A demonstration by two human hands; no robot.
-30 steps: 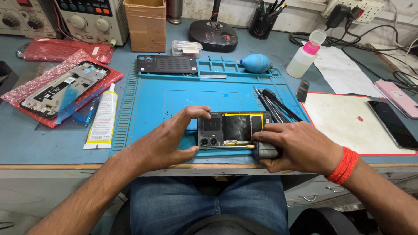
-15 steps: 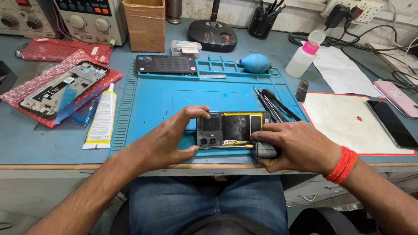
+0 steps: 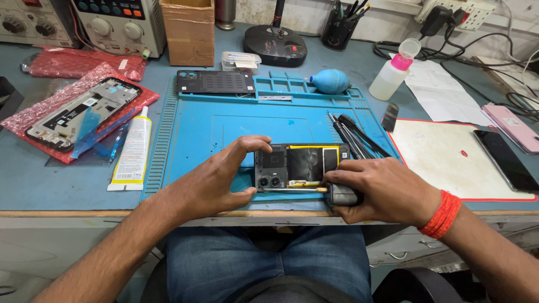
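Blue mat (image 3: 196,129): opened phone (image 3: 297,166) between left hand (image 3: 216,182), right hand (image 3: 382,191).

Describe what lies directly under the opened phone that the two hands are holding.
The opened phone rests on the blue work mat, between the left hand and right hand. A thin tool lies along its near edge. The mat directly beneath is covered.

Opened phone (image 3: 300,166) on mat (image 3: 224,120); glue tube (image 3: 132,151) left, tools (image 3: 356,134) right.
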